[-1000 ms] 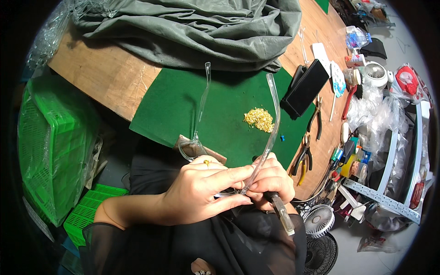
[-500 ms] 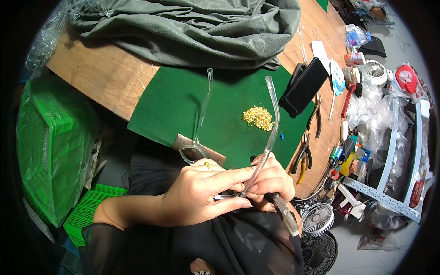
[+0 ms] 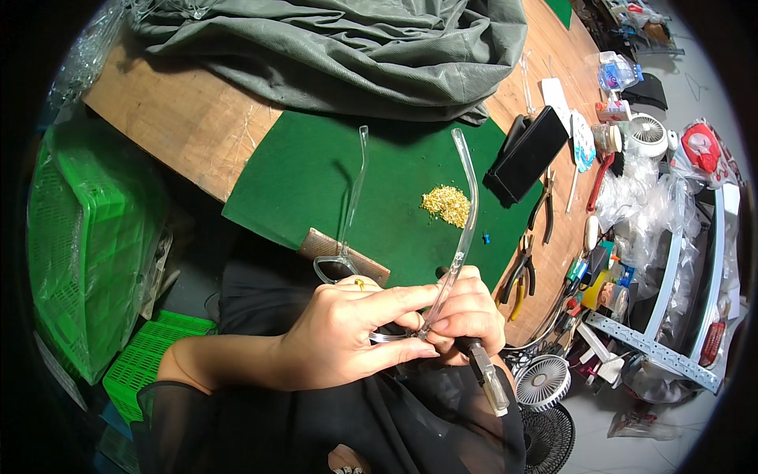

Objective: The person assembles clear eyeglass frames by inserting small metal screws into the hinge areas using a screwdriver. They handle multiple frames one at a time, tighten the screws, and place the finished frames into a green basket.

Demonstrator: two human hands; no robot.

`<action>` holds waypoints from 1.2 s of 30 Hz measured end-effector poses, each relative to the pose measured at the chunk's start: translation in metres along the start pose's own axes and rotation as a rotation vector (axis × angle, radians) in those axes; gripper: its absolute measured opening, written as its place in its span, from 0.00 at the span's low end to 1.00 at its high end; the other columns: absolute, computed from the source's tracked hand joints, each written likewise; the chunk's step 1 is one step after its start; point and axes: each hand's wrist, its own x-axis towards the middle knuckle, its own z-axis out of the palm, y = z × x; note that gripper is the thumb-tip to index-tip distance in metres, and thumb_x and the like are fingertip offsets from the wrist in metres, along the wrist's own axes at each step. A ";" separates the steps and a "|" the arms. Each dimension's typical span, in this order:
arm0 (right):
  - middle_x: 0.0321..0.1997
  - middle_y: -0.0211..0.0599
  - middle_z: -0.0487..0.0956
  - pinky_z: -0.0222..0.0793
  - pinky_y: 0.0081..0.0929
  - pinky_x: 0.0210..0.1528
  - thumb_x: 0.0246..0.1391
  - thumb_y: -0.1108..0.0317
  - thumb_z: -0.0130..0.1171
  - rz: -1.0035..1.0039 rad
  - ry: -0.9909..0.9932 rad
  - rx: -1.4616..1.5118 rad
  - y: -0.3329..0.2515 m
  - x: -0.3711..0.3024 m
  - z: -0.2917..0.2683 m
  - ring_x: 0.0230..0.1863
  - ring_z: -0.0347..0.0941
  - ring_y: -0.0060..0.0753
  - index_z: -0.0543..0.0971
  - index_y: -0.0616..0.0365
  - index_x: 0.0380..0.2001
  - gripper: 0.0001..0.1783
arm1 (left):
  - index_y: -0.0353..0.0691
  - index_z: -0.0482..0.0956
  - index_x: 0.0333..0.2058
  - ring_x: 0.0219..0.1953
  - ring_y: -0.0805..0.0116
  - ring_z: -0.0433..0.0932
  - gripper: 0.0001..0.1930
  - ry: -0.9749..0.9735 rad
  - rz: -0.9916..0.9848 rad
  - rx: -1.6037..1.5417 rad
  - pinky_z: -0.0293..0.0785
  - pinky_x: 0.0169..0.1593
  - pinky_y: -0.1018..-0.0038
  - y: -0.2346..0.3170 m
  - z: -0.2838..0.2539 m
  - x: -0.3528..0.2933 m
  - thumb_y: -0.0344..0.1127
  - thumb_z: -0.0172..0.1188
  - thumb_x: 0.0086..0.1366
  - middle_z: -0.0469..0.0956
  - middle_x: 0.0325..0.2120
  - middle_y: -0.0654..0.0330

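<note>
A clear plastic eyeglasses frame (image 3: pixel 466 217) is between my hands, its two temples pointing away from me over a green mat (image 3: pixel 272 193). My left hand (image 3: pixel 351 332) pinches the front of the frame near the right temple's hinge; a yellow ring is on one finger. Beside it my right hand (image 3: pixel 471 316) curls closed around a dark-handled tool (image 3: pixel 491 385) with a pale squarish end pointing down to the right. The tool's other end is mostly hidden by fingers. On the mat lies a heap of tiny gold-coloured pieces (image 3: pixel 447 206).
A brown textured block (image 3: pixel 363 267) sits at the mat's near edge. Grey cloth (image 3: pixel 339 59) covers the far side. To the right are a black phone (image 3: pixel 527 156), pliers (image 3: pixel 519 276), a small fan (image 3: pixel 543 382) and plastic bags. Green crates (image 3: pixel 95 261) stand at left.
The view has shifted slightly. The tool's pale end has turned a little in my right hand and hangs slightly lower. My left hand keeps its pinch on the eyeglasses frame.
</note>
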 end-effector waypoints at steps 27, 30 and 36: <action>0.44 0.45 0.71 0.61 0.46 0.55 0.29 0.81 0.59 0.398 -0.619 -0.414 -0.016 0.001 -0.046 0.49 0.68 0.48 0.70 0.62 0.40 0.27 | 0.33 0.78 0.42 0.26 0.70 0.80 0.25 -0.015 -0.006 0.066 0.72 0.32 0.79 0.000 -0.005 0.003 0.26 0.70 0.40 0.81 0.25 0.60; 0.45 0.43 0.71 0.60 0.47 0.56 0.29 0.80 0.60 0.411 -0.666 -0.451 -0.020 0.005 -0.045 0.50 0.68 0.47 0.70 0.61 0.41 0.27 | 0.33 0.79 0.41 0.26 0.71 0.80 0.24 -0.017 0.000 0.081 0.71 0.32 0.79 -0.001 -0.003 0.004 0.26 0.69 0.40 0.81 0.25 0.61; 0.43 0.41 0.71 0.61 0.48 0.56 0.31 0.77 0.60 0.377 -0.719 -0.441 -0.021 0.015 -0.041 0.50 0.68 0.45 0.70 0.60 0.40 0.25 | 0.34 0.79 0.40 0.27 0.71 0.80 0.23 -0.031 0.005 0.128 0.70 0.33 0.79 -0.001 -0.005 0.004 0.25 0.69 0.40 0.82 0.26 0.62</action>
